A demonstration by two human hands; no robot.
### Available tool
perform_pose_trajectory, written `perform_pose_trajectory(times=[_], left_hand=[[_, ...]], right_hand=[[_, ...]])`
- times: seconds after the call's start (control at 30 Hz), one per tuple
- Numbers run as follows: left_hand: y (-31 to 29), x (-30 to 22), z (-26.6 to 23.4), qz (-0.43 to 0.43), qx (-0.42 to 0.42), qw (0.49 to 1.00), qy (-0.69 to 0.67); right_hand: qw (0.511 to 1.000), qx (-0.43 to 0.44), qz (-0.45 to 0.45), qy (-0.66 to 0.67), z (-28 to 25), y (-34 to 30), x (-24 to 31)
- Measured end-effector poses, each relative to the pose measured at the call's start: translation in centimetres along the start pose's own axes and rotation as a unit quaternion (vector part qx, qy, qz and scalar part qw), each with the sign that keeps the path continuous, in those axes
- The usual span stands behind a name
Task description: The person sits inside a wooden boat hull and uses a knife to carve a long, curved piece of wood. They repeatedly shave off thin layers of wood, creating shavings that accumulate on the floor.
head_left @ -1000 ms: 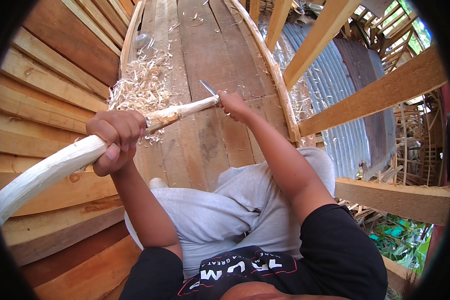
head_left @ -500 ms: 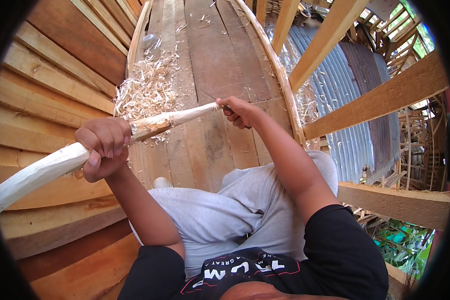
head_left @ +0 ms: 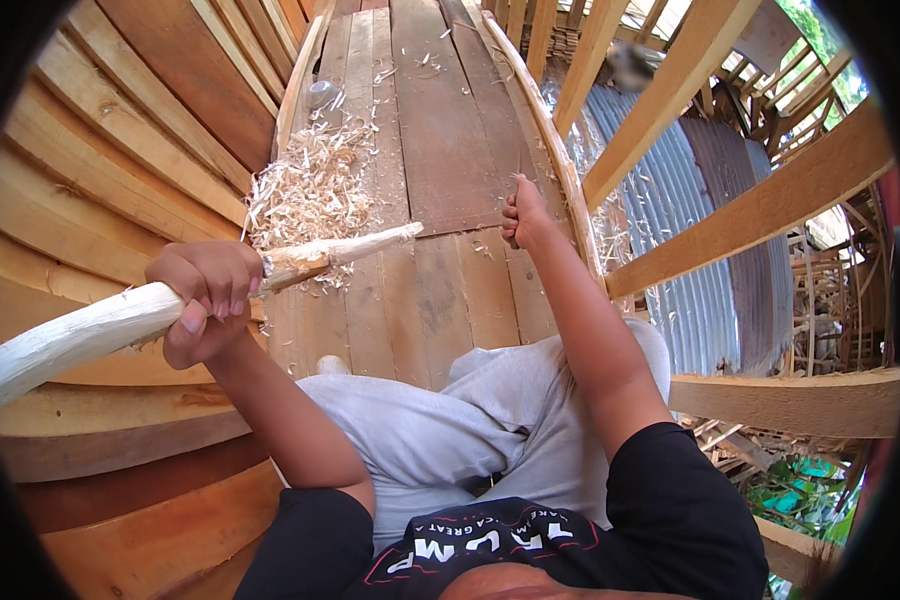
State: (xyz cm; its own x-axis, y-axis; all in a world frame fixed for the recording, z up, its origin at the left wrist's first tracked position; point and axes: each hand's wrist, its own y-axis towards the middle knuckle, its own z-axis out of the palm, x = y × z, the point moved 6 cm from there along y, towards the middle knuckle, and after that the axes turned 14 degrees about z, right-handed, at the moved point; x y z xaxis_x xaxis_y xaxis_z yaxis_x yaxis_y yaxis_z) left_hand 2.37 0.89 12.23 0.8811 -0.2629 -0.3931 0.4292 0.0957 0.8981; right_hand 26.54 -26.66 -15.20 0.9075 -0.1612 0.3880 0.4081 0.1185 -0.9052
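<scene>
My left hand (head_left: 208,290) is wrapped round a long pale peeled branch (head_left: 85,335). The branch runs from the far left, where it is thick, to a narrow tip over the floor in the middle. Brown patches show on it just past my fingers. Off to the right of that tip, apart from the wood, my right hand (head_left: 527,212) is closed on a knife (head_left: 519,166). Its thin blade points away from me; most of the handle is hidden in my fingers.
Curled wood shavings (head_left: 315,185) lie heaped on the plank floor (head_left: 450,140), beyond the branch. A small clear cup (head_left: 320,94) stands behind them. Stacked boards (head_left: 100,190) line the left side. Wooden rails (head_left: 760,195) and corrugated metal sheeting (head_left: 685,230) are at the right.
My right hand with the knife has moved right and away from the branch's tip, and the blade has turned to point forward. My left hand keeps its hold on the branch.
</scene>
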Motion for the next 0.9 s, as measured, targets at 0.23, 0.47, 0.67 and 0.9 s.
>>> perform_pose_trajectory(times=[0.23,0.47,0.67,0.9], left_hand=[[0.0,-1.1,-0.8,0.004,0.012,0.999,-0.041],[-0.5,-2.3,-1.8,0.014,-0.016,0.999,-0.042],[-1.2,-0.2,-3.2,0.034,-0.202,0.979,0.019],[0.3,2.7,-0.2,0.031,-0.122,0.992,0.006]], right_hand=[[0.912,0.05,-0.343,-0.218,16.4,-7.6,3.7],[0.595,-0.032,-0.507,-0.623,24.0,-14.0,0.2],[0.68,-0.016,-0.517,-0.52,14.2,-15.8,-0.2],[0.764,-0.037,-0.416,-0.492,3.3,-14.2,-2.4]])
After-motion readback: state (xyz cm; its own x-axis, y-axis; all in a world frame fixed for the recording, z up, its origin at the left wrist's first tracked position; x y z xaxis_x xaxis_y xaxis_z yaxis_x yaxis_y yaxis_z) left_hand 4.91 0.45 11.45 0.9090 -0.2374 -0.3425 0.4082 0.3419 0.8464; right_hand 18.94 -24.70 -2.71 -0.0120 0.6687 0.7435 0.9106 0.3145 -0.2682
